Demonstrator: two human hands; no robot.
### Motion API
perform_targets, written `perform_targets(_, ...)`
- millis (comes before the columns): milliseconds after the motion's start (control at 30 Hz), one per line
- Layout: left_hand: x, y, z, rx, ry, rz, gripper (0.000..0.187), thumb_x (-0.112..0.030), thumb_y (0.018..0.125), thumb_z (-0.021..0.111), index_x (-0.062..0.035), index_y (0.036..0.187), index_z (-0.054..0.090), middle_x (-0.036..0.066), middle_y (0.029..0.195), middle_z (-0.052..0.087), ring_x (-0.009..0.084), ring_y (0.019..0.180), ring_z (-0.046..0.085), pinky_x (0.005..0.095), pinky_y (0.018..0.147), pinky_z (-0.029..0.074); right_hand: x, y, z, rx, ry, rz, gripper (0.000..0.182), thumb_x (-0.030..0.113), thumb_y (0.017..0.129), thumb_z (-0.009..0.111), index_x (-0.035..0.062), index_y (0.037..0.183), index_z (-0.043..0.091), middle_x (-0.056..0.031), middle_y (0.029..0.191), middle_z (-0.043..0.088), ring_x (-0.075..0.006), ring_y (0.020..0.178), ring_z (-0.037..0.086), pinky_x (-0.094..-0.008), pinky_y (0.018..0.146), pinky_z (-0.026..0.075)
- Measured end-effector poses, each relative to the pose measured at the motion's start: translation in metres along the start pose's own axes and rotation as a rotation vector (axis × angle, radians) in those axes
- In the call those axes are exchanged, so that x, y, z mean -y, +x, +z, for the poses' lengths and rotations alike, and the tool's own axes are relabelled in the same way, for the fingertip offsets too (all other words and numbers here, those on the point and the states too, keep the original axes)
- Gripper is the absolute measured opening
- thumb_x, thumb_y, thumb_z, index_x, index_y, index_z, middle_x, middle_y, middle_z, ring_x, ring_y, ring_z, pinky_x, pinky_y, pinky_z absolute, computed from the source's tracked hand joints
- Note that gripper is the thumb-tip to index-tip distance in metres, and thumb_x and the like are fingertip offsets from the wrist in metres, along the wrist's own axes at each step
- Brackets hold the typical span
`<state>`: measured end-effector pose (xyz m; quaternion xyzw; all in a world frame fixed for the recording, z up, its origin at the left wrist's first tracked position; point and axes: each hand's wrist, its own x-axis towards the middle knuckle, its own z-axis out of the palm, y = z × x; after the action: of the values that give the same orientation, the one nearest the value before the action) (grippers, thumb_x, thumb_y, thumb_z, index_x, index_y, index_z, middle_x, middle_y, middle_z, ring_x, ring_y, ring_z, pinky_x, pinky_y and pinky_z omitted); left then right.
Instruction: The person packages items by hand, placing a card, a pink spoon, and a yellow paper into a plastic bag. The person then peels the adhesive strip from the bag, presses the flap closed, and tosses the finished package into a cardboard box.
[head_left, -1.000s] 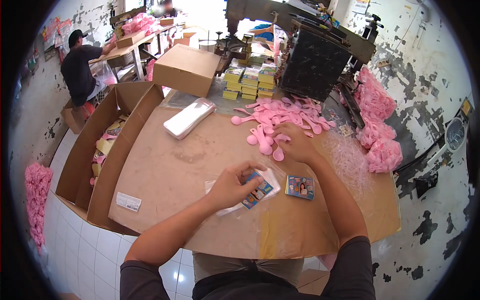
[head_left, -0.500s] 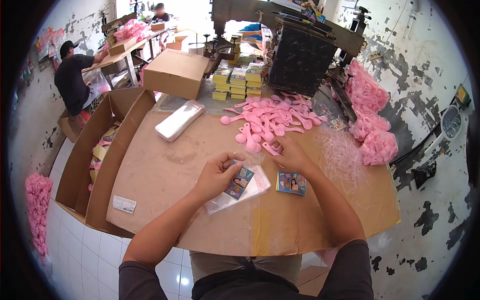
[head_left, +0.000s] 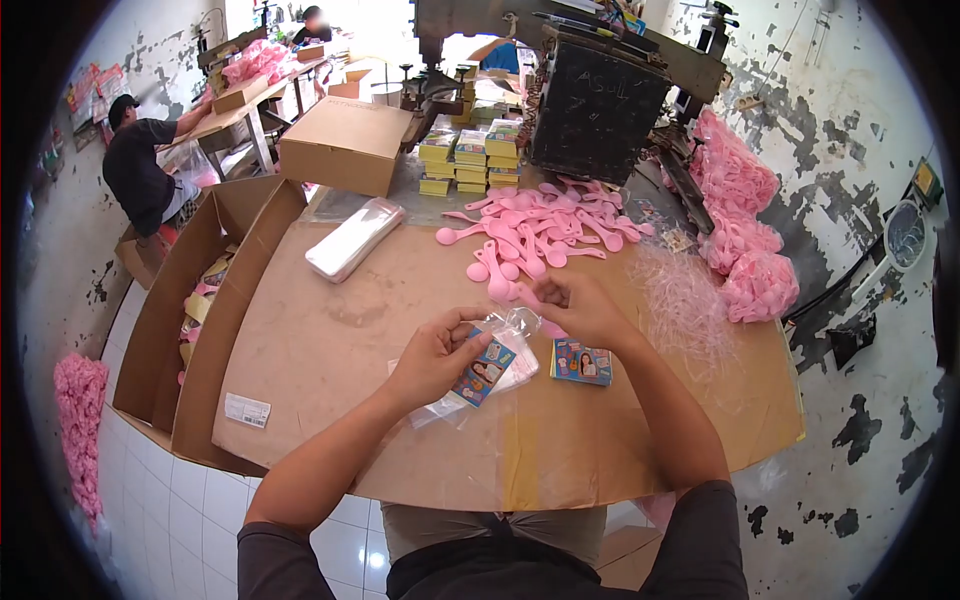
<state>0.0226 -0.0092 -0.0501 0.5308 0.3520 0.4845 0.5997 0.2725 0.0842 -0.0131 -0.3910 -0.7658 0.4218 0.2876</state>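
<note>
My left hand (head_left: 438,352) is closed on a blue printed card (head_left: 484,374) and a clear plastic bag (head_left: 518,324), the bag's mouth standing up beyond the fingers. In my right hand (head_left: 582,312), fingers bent in a pinch, is a pink spoon (head_left: 551,328), mostly hidden, close to the bag's mouth. Below that hand lies a small stack of cards (head_left: 581,363). Under my left hand, clear bags (head_left: 436,412) rest on the cardboard. A heap of pink spoons (head_left: 545,228) spreads just past both hands.
Wrapped clear bags (head_left: 354,240) lie at left, near a closed carton (head_left: 345,143). Yellow-edged card stacks (head_left: 471,160) stand behind the spoons, beside a black machine (head_left: 598,105). An open long box (head_left: 230,330) borders the table. A co-worker (head_left: 140,170) sits at far left.
My right hand has drawn back from the heap towards my left hand with a pink spoon. The clear bag's mouth now shows above the card.
</note>
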Motion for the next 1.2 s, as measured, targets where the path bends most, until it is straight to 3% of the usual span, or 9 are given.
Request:
perform_targets(100, -0.012, -0.006, 0.004, 0.010, 0.052, -0.017, 0.035, -0.009, 0.104, 0.065, 0.0022, 0.136, 0.056, 0.006, 0.106, 0.074, 0.0055, 0.088, 0.068, 0.0209, 0.073, 0.056, 0.044, -0.004, 0.007, -0.102, 0.395, -0.142, 0.034, 0.006, 0.097, 0.072, -0.0005, 0.128, 0.058, -0.0057, 0.099, 0.065, -0.0120, 0.083, 0.067, -0.0281, 0.064, 0.055)
perform_targets(300, -0.005, -0.004, 0.005, 0.023, 0.076, -0.017, 0.037, -0.009, 0.104, 0.065, 0.0031, 0.138, 0.057, 0.008, 0.111, 0.075, 0.0057, 0.090, 0.069, 0.0203, 0.072, 0.056, 0.061, -0.004, 0.018, -0.185, 0.438, -0.200, 0.056, -0.003, 0.094, 0.069, 0.0003, 0.144, 0.045, -0.0101, 0.108, 0.063, -0.0125, 0.087, 0.067, -0.0267, 0.066, 0.057)
perform_targets(467, -0.001, -0.004, 0.002, 0.053, 0.020, -0.053, 0.035, -0.012, 0.105, 0.064, 0.0039, 0.137, 0.060, 0.009, 0.114, 0.075, 0.0074, 0.093, 0.070, 0.0234, 0.079, 0.058, 0.057, -0.009, 0.034, -0.163, 0.377, -0.193, 0.052, -0.003, 0.096, 0.068, 0.0018, 0.143, 0.047, -0.0083, 0.109, 0.061, -0.0123, 0.090, 0.068, -0.0241, 0.071, 0.056)
perform_targets(600, -0.005, -0.004, 0.001, 0.008, 0.005, -0.084, 0.032, -0.017, 0.107, 0.062, 0.0018, 0.133, 0.064, 0.007, 0.109, 0.075, 0.0062, 0.089, 0.069, 0.0230, 0.072, 0.056, 0.046, -0.011, 0.052, -0.231, 0.485, -0.268, 0.045, -0.002, 0.100, 0.063, 0.0025, 0.142, 0.049, -0.0075, 0.112, 0.061, -0.0134, 0.100, 0.067, -0.0275, 0.085, 0.056)
perform_targets(800, -0.013, -0.005, -0.002, 0.032, -0.084, -0.026, 0.032, -0.019, 0.108, 0.061, 0.0002, 0.134, 0.064, 0.005, 0.112, 0.075, 0.0058, 0.096, 0.068, 0.0227, 0.080, 0.056, 0.046, -0.009, 0.024, -0.071, 0.214, -0.356, 0.020, 0.005, 0.104, 0.058, 0.0005, 0.122, 0.066, -0.0068, 0.123, 0.064, -0.0174, 0.120, 0.060, -0.0366, 0.103, 0.048)
perform_targets(867, -0.014, -0.006, -0.003, 0.083, -0.086, -0.047, 0.034, -0.018, 0.108, 0.060, -0.0005, 0.137, 0.061, 0.005, 0.113, 0.074, 0.0063, 0.097, 0.068, 0.0225, 0.080, 0.056, 0.060, -0.015, 0.024, 0.051, 0.345, -0.316, 0.015, 0.005, 0.102, 0.061, 0.0005, 0.113, 0.070, -0.0075, 0.125, 0.065, -0.0194, 0.119, 0.061, -0.0372, 0.102, 0.048)
perform_targets(1033, -0.032, -0.013, -0.002, 0.202, -0.171, -0.153, 0.040, -0.018, 0.108, 0.059, -0.0011, 0.143, 0.053, 0.009, 0.115, 0.074, 0.0121, 0.104, 0.069, 0.0265, 0.091, 0.055, 0.084, -0.025, 0.013, 0.190, -0.059, -0.460, 0.010, 0.004, 0.096, 0.069, 0.0042, 0.104, 0.074, -0.0085, 0.124, 0.067, -0.0228, 0.118, 0.062, -0.0387, 0.100, 0.049)
perform_targets(1100, -0.030, -0.013, 0.000, 0.168, -0.118, -0.056, 0.039, -0.017, 0.108, 0.058, -0.0009, 0.143, 0.052, 0.011, 0.121, 0.071, 0.0156, 0.113, 0.067, 0.0303, 0.098, 0.053, 0.088, -0.029, 0.013, 0.122, -0.048, -0.498, 0.011, 0.004, 0.092, 0.074, 0.0059, 0.102, 0.075, -0.0088, 0.120, 0.068, -0.0254, 0.114, 0.064, -0.0388, 0.098, 0.050)
perform_targets(1200, -0.020, -0.010, 0.009, 0.059, 0.035, 0.265, 0.037, -0.014, 0.107, 0.057, -0.0003, 0.141, 0.053, 0.013, 0.131, 0.066, 0.0198, 0.126, 0.062, 0.0357, 0.108, 0.048, 0.122, -0.038, 0.004, -0.006, -0.496, -0.768, 0.012, 0.005, 0.088, 0.076, 0.0053, 0.099, 0.075, -0.0076, 0.107, 0.070, -0.0261, 0.101, 0.067, -0.0367, 0.088, 0.053)
